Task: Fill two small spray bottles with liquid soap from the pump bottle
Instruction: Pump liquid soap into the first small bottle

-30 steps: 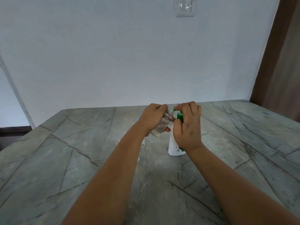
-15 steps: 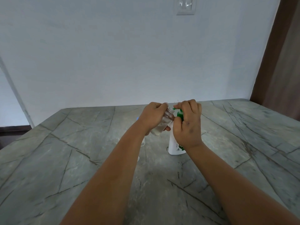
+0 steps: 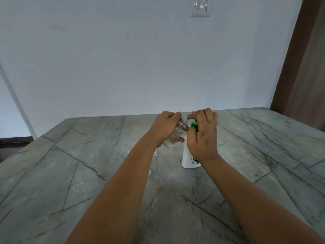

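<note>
Grey marble-patterned tabletop (image 3: 88, 173) with dark veins fills my view, backed by a plain pale wall (image 3: 123, 59) that carries a white switch plate (image 3: 200, 7) near the top. Going from the left, I see a small blue bit (image 3: 148, 128) peeking out behind my left forearm, too hidden to identify. My left hand (image 3: 165, 128) has its fingers curled around a small clear plastic spray bottle (image 3: 175, 134), cap off, held tilted above the table with its open mouth touching the green nozzle. Just right of it, the white pump bottle with green pump head (image 3: 189, 157) stands upright on the table. My right hand (image 3: 204, 136) is wrapped over that pump head, fingers bent down around it.
</note>
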Available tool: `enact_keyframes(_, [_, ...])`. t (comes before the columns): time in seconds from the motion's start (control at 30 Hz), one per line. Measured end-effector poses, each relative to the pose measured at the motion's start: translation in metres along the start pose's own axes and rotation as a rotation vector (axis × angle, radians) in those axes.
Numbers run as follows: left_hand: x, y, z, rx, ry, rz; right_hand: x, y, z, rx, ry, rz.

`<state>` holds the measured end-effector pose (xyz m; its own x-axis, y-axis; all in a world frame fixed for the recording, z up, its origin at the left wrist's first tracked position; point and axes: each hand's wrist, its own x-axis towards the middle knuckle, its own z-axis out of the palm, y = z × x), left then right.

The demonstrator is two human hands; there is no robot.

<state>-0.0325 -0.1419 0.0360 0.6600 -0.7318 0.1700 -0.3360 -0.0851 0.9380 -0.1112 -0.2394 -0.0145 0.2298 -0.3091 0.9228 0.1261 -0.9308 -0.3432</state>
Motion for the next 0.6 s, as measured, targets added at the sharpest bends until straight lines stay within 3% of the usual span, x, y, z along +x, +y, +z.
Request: enact_keyframes(0.6, [-0.0003,0.0000,0.0013,0.005,0.017,0.000,-0.0018,0.0002,-0.0008,-0.010,-0.012,-0.006])
